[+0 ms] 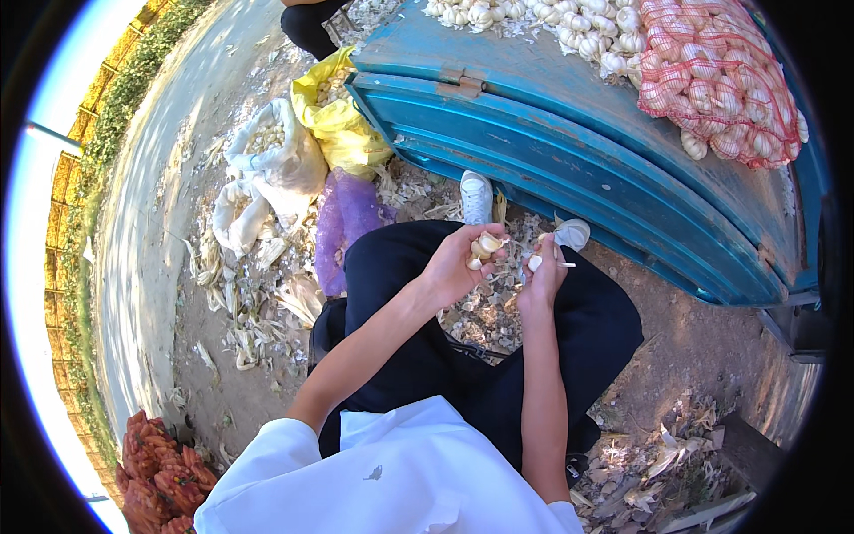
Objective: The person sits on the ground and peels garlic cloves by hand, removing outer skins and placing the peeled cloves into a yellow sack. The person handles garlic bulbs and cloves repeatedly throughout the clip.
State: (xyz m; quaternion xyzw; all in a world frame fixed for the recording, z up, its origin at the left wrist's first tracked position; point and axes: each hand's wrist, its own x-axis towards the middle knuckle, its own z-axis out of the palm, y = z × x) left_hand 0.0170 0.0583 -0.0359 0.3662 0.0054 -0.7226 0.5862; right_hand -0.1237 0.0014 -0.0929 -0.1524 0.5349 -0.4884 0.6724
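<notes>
Over my lap, my left hand (462, 262) is turned palm up around several garlic cloves (489, 244). To its right, my right hand (544, 277) has its fingers closed on a white garlic clove (534, 262); a short pale stick-like piece (566, 265), whose kind I cannot tell, juts out to the right from the same fingers. The two hands are apart. Garlic skins (490, 320) litter the ground between my knees.
Ahead is a blue metal truck bed (567, 143) with heaped garlic bulbs (594, 27) and a red mesh sack of garlic (724, 87). At left stand a yellow sack (347, 137), white sacks (287, 160) and a purple mesh sack (343, 220). Another person's leg (310, 30) shows beyond.
</notes>
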